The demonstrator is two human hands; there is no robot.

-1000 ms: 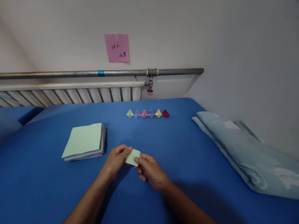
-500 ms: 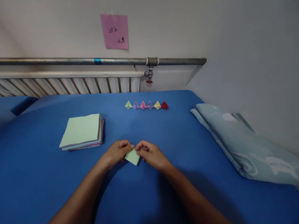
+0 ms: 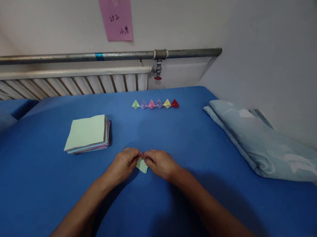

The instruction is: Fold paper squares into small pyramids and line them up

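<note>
A small folded piece of pale green paper (image 3: 142,165) is pinched between both hands, just above or on the blue surface; I cannot tell which. My left hand (image 3: 124,163) grips its left side with thumb and fingers together. On the other side, my right hand (image 3: 159,163) pinches its upper right edge. The fingertips nearly meet at the top and cover that part of the paper. Beyond the hands lies a row of several small folded paper pieces (image 3: 152,104), coloured green, purple, pink, yellow and red. To the left sits a stack of square paper sheets (image 3: 86,132), pale green on top.
A blue cover (image 3: 142,210) spreads under everything. At the right lies a folded light-blue blanket (image 3: 253,145) against the wall. Along the back run a white radiator (image 3: 90,85) and a metal pipe (image 3: 124,55) with a red-handled valve (image 3: 158,78). A pink note (image 3: 116,20) hangs above.
My fingers have closed in over the top of the green paper, and less of it shows. The left hand has turned further over it. The view has tipped down slightly.
</note>
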